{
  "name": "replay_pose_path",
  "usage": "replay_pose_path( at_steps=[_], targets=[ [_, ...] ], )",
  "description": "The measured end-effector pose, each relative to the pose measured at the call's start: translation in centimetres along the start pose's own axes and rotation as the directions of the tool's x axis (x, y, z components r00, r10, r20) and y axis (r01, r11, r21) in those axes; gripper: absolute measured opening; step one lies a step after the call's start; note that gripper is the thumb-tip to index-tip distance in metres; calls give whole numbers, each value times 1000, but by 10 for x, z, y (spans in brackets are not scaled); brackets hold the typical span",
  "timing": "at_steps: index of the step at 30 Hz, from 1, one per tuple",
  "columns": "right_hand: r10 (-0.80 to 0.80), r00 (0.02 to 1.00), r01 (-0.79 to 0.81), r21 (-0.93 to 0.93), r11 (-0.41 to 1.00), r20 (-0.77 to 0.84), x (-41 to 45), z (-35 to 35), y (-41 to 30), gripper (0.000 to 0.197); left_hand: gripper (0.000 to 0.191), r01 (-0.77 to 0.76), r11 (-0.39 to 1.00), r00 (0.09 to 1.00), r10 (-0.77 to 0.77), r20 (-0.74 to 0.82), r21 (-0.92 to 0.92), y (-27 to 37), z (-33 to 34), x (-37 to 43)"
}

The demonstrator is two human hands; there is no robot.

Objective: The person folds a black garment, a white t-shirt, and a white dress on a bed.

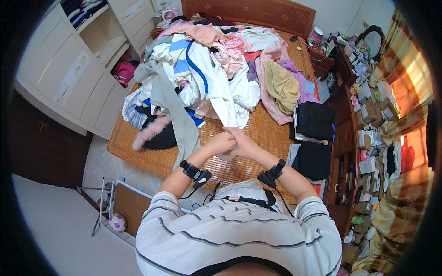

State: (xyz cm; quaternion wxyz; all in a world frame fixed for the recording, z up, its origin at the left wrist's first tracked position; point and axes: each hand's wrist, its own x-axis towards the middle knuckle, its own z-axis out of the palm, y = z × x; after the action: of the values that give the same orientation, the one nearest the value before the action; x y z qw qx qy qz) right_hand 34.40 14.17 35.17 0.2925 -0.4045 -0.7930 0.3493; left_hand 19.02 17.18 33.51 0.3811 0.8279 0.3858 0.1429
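Note:
My left hand (222, 143) and my right hand (244, 144) meet over the near part of the bed, fingers curled and overlapping. Between them they grip the narrow end of a white garment with a blue stripe (221, 93), which stretches back into a large clothes heap. The fingers hide the gripped end; a bit of pale cloth (226, 157) shows below them. Left of the hands, a long grey-green garment (169, 100) hangs toward the bed's near edge. A fluffy pink item (150, 132) lies over black cloth.
Folded dark clothes (315, 120) are stacked at the bed's right edge, near a yellow-tan garment (281, 86). A cluttered dresser (345, 138) stands on the right, a white wardrobe (69, 72) on the left. A folding frame (129, 207) and a ball (117, 222) are at lower left.

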Motion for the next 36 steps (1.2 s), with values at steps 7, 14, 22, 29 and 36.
replay_pose_path(
  at_steps=[7,14,22,29,36],
  targets=[
    [173,985,-173,47,984,12,-44,-10,31,30,16,-146,911,983,89,-162,-386,34,26,-12],
    [414,901,-361,756,546,131,-80,-43,11,24,44,-81,979,955,23,-295,-185,16,58,-33],
    [193,980,-16,962,274,-39,-96,-89,-39,23,59,109,804,989,-147,-19,-584,50,86,-79],
    [27,990,137,984,113,-141,-110,-118,-73,22,51,-132,970,961,74,-268,-203,80,133,-77],
    [35,948,317,948,21,-318,-123,-157,-104,26,35,16,995,904,-56,-424,-98,74,155,-61]
  ],
)
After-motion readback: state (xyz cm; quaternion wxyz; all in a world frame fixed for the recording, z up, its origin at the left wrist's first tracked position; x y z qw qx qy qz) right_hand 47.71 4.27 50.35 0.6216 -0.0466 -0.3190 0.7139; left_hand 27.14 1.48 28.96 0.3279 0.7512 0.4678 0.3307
